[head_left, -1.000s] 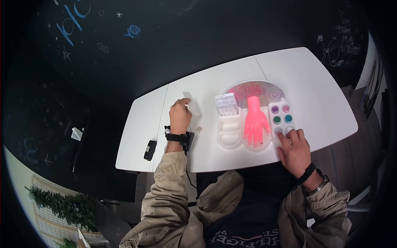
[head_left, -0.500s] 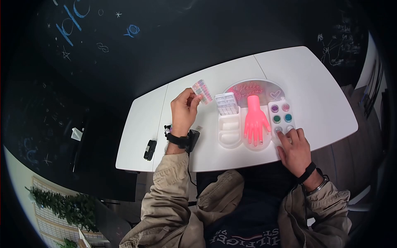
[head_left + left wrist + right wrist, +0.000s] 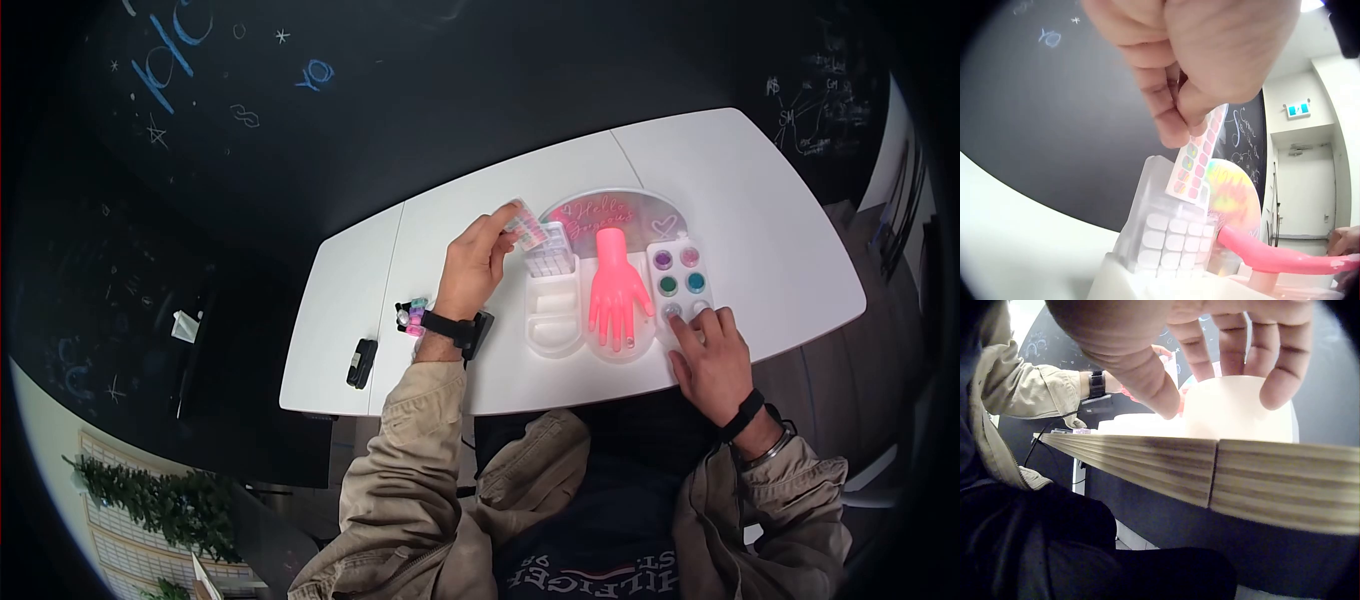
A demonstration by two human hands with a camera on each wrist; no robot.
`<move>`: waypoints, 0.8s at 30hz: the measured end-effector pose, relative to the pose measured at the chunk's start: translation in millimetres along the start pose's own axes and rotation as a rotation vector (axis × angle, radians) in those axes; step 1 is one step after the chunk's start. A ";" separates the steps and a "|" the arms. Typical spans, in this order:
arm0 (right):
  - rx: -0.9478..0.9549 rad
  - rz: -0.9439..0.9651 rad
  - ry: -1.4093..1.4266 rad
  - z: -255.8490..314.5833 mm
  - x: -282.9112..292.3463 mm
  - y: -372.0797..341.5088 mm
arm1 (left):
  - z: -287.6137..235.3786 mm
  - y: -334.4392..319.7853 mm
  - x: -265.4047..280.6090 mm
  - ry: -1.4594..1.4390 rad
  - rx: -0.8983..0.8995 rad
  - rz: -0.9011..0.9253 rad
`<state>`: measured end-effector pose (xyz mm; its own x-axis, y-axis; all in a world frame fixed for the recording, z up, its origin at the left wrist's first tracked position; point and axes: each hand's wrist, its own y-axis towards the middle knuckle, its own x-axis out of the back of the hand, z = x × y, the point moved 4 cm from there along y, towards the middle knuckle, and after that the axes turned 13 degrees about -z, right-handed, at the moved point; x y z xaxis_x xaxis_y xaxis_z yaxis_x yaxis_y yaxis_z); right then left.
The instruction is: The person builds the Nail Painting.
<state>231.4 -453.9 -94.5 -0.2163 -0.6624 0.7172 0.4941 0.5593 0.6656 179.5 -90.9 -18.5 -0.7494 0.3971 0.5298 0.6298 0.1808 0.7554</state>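
Note:
In the head view my left hand (image 3: 474, 268) pinches a small sheet of nail stickers (image 3: 527, 226). The left wrist view shows the colourful sticker sheet (image 3: 1192, 169) between thumb and fingertips, overlapping the top of a clear upright holder (image 3: 1172, 240) with nail-shaped slots. A pink model hand (image 3: 616, 290) lies palm down on the white manicure stand (image 3: 555, 345). My right hand (image 3: 713, 370) rests on the front end of the pot tray (image 3: 681, 272), fingers relaxed over it. Close up, thumb and fingers lie about its white rounded end (image 3: 1235, 412).
Several glitter pots (image 3: 668, 286) sit in the tray. Behind the model hand stands a shiny half-round backboard (image 3: 640, 215) with lettering. Small bottles (image 3: 408, 316) lie beside my left wrist. A black case (image 3: 361, 363) is at the table's left. A dark chalkboard wall rises behind.
My left hand has picked the sticker sheet up off the table and carried it right, to the clear holder. The right hand stays in place on the pot tray.

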 end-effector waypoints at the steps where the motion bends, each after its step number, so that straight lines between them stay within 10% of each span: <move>1: 0.003 -0.002 0.000 0.4 0.7 0.3 | 0.9 -0.2 -2.0 0.015 -0.011 0.012; 24: -0.006 0.004 0.000 -2.3 -2.1 -1.2 | -4.7 -13.7 -12.7 0.201 -0.134 0.028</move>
<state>233.2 -454.3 -97.3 -0.2147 -0.6599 0.7200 0.5000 0.5591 0.6614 179.4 -102.7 -33.8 -0.7659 0.2107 0.6074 0.6285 0.0461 0.7765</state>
